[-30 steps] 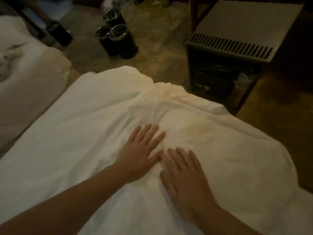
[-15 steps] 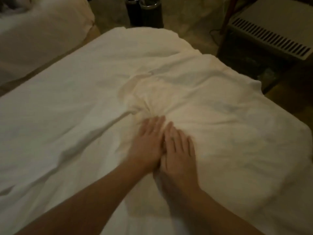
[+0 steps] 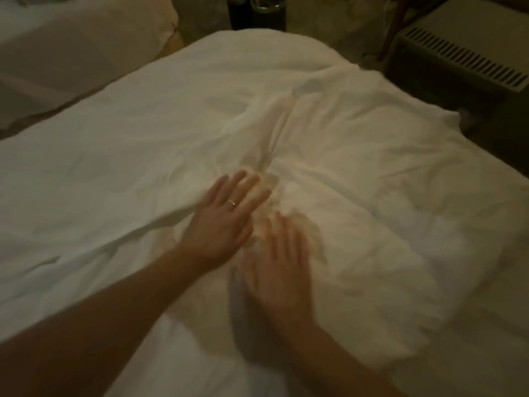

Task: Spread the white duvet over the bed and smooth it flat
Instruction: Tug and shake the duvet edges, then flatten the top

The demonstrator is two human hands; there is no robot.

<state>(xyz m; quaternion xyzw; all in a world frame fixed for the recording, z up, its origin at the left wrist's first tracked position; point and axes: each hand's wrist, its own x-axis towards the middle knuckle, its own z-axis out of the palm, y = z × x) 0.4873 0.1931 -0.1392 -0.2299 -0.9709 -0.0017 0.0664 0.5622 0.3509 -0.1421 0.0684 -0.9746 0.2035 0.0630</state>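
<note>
The soft white cotton duvet (image 3: 143, 144) covers the bed from its near edge to its far end, where it rounds off just short of two dark cylindrical containers (image 3: 256, 12) standing on the floor. It is not yet flat: a long bunched ridge of gathered fabric (image 3: 272, 138) runs from the middle of the bed toward the far right corner, and creases fan out from its near end.

The left hand (image 3: 221, 222) lies palm down on the cloth with fingers spread and nothing pinched; its fingertips touch the near end of the ridge. The right hand (image 3: 279, 265) sits just beside it, nearer the near edge; it looks flat and open too, but blur hides the fingers, so I cannot tell whether any fabric is caught under them.

The ridge's long axis points away from both hands, toward the far end of the bed. The left hand is the closer one and lines up with it, so a push outward along or across that line seems the likely next stroke. A grey slatted unit (image 3: 463, 58) stands off the bed's right side.
</note>
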